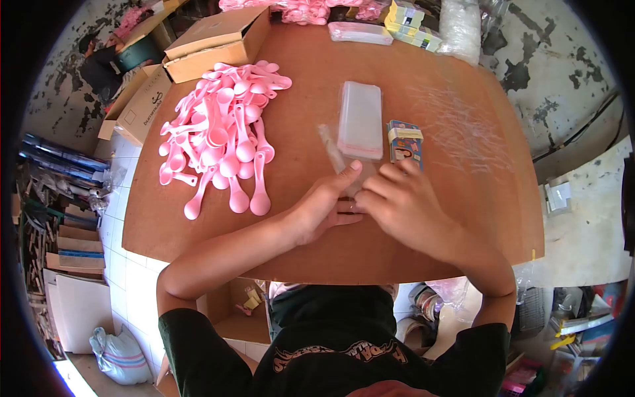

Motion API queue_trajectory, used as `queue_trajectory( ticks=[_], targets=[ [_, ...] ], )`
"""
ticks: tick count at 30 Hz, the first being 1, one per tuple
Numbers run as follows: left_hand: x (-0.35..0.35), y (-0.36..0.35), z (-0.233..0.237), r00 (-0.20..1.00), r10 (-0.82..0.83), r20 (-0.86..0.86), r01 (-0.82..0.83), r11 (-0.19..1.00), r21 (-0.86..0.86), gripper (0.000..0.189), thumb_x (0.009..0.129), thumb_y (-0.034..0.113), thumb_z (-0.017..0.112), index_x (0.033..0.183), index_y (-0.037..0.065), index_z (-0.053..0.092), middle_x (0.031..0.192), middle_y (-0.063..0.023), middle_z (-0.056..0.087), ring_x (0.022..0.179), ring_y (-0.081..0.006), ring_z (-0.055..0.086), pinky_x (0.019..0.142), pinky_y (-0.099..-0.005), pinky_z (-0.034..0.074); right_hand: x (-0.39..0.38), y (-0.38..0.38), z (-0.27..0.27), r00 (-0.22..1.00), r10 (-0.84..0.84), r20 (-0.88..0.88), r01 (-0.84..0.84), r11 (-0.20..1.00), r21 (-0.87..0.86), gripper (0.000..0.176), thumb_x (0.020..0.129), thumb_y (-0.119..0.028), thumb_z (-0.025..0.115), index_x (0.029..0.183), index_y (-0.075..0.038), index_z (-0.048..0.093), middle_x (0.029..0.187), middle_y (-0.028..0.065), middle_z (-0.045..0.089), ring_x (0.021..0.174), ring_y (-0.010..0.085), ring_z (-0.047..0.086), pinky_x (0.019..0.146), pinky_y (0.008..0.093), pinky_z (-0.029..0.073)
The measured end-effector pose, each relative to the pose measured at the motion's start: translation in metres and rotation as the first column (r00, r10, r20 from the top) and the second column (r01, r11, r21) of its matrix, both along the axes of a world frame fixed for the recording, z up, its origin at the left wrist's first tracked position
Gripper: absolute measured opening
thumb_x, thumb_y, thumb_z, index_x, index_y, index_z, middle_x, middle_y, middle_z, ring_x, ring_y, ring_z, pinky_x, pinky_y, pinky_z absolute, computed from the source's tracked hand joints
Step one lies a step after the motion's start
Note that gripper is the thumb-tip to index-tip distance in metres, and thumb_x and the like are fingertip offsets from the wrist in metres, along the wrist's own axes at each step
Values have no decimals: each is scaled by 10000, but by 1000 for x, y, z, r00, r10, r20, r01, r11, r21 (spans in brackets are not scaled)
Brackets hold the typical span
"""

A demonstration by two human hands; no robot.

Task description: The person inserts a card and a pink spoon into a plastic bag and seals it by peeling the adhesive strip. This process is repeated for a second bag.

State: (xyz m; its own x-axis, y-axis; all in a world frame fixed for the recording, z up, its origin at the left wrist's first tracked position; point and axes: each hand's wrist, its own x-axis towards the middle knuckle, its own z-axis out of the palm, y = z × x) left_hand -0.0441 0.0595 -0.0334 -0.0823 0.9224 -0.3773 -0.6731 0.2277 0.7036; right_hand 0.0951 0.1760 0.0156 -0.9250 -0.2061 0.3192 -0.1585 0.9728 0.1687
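Over the near middle of the table, my left hand (321, 208) and my right hand (403, 208) meet at a clear plastic bag (333, 151). The bag sticks out beyond my left thumb, and its lower part is hidden by my hands. My right fingers are curled and pinch at its near end. Just beyond my hands lies a stack of clear plastic bags (361, 119). A small pack of colourful printed cards (405, 140) with a pale band around it lies right by my right knuckles. To the left is a heap of pink measuring spoons (221, 132).
Thin clear plastic strips (466, 132) lie scattered on the brown table (297, 255) at right. A cardboard box (218, 43) stands at the back left. More packs (413, 26) and a plastic roll (460, 30) line the far edge. Another person (99, 69) sits at far left.
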Motion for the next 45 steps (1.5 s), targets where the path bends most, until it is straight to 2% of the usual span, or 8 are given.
queue_trajectory(
  ticks=[7,17,23,26,29,31,38,45],
  targets=[
    [-8,20,-29,983,180,43,-184,979,89,272,958,121,470,1207,12,481,1122,-137,588,1012,-255,621,876,-382,533,23,45,-17,945,-321,-67,248,833,-494,212,750,-120,712,935,-51,637,953,72,614,870,305,601,741,400,484],
    [-12,25,-37,974,217,62,-224,958,176,365,954,147,521,1276,14,413,1151,-169,560,1045,-279,603,944,-419,507,29,87,-30,925,-366,103,371,815,-445,160,759,-60,691,918,-43,675,1054,88,654,821,288,648,705,360,521],
    [-12,23,-38,976,213,35,-215,948,234,490,914,88,578,1332,7,334,1158,-199,552,1077,-293,589,976,-410,485,29,79,-19,924,-366,-108,300,873,-385,144,766,-70,700,909,-50,696,897,92,671,694,264,634,613,366,493],
    [-12,22,-39,979,202,14,-198,942,270,533,904,72,590,1353,7,309,1169,-210,547,1091,-297,584,984,-399,479,38,57,-7,778,-619,-109,529,739,-418,161,785,-54,691,945,-39,692,840,108,659,637,232,628,547,335,464],
    [-13,22,-40,981,195,3,-188,940,286,555,897,61,595,1364,11,299,1179,-212,543,1095,-297,584,986,-394,476,50,43,-9,756,-648,-99,489,657,-574,150,843,-61,649,982,-14,681,807,121,674,611,167,635,516,268,458],
    [-14,21,-39,981,194,-1,-186,942,280,564,894,55,597,1369,15,295,1183,-212,541,1092,-295,585,986,-395,476,59,31,-20,718,-695,-28,325,371,-870,176,900,-101,604,999,29,669,786,115,691,637,121,637,558,225,479],
    [-13,20,-36,973,222,64,-231,934,272,582,896,71,601,1384,21,287,1196,-194,544,1101,-270,579,974,-383,477,76,-19,-54,681,-732,-15,-130,-101,-986,219,910,-81,590,1046,86,629,899,130,684,726,136,652,688,254,528],
    [-12,7,-12,960,279,-23,-266,934,239,546,903,91,595,1364,21,311,1212,-162,552,1113,-264,573,997,-362,448,61,-56,-72,512,-852,-111,-154,37,-987,172,877,5,609,1038,59,635,963,139,677,780,122,646,692,240,529]
  ],
)
